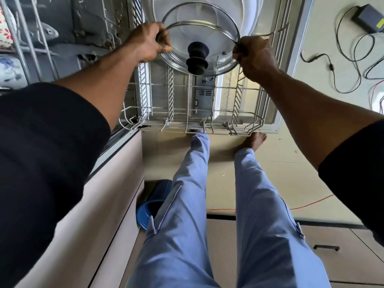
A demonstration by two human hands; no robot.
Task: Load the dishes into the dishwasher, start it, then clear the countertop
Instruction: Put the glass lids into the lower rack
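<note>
Dishwasher [180, 94] is open, with its white-coated wire rack [257, 113] pulled out over a smooth beige floor [270, 173]. A big round white plate [249, 9] stands at the rack's far end. Just in front of it there's a round glass lid [216, 44] with a shiny steel rim, held up over the rack. Left hand [145, 41] pinches the rim's left edge and right hand [254, 56] pinches the right. A chunky black spool-shaped knob [197, 64] sits dead centre.

Floor [301, 142] pale. Grey adapter [367, 17] lies far right, with black cables [353, 59] looped near it. Orange wire [311, 203] runs over the floor, right of my legs. Blue tub [153, 200] lies tipped beside the cabinet [104, 194], at my left leg. My trousers [259, 204] are light blue and my right foot [254, 140] is bare. Black handle [326, 247] sits low right.
</note>
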